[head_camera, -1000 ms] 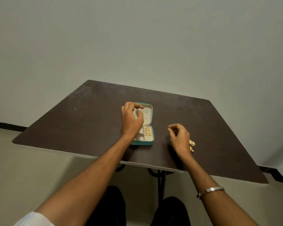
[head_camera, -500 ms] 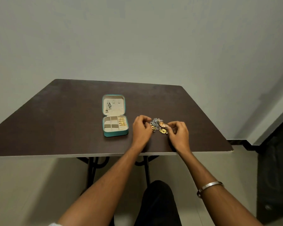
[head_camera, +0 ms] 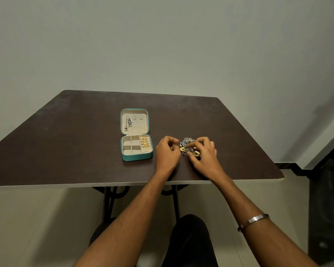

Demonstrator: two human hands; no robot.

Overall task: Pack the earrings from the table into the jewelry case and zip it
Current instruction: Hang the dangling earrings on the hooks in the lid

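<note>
Nearest: seated person, dark trousers, both forearms out over the near edge of the dark table [head_camera: 66, 132]; steel bangle [head_camera: 254, 221] on the right wrist.

Landmark is the jewelry case [head_camera: 137, 147], teal, lying open flat. Both hands work just right of the case, close together over the earring pile [head_camera: 187, 146], a heap of gold and silver-blue pieces on the tabletop beside the case's near half.

Left hand [head_camera: 167, 153]: fingers curled in, fingertips at the pile's left edge; pinching a piece or just touching it, can't tell, too small. Right hand [head_camera: 203, 154]: fingers curled down over the right side of the pile and on the pieces; what exactly it holds, can't tell.

Case near half: divided tray, several gold earrings [head_camera: 145, 143] stacked in the right-hand column, other compartments look bare. Case far half (lid, hinged back, away from the person): a silver dangling earring [head_camera: 129, 123] hung at its left, empty-looking slots to its right.

Beyond the case: bare tabletop, then plain wall.

Step, as I judge it: sorting/picking from the pile, packing partly done, zip not started. The next move calls for teasing one piece or a pair free without dragging tangled neighbours, then carrying it left to a free compartment or lid slot. Small hooks may snag each other.
</note>
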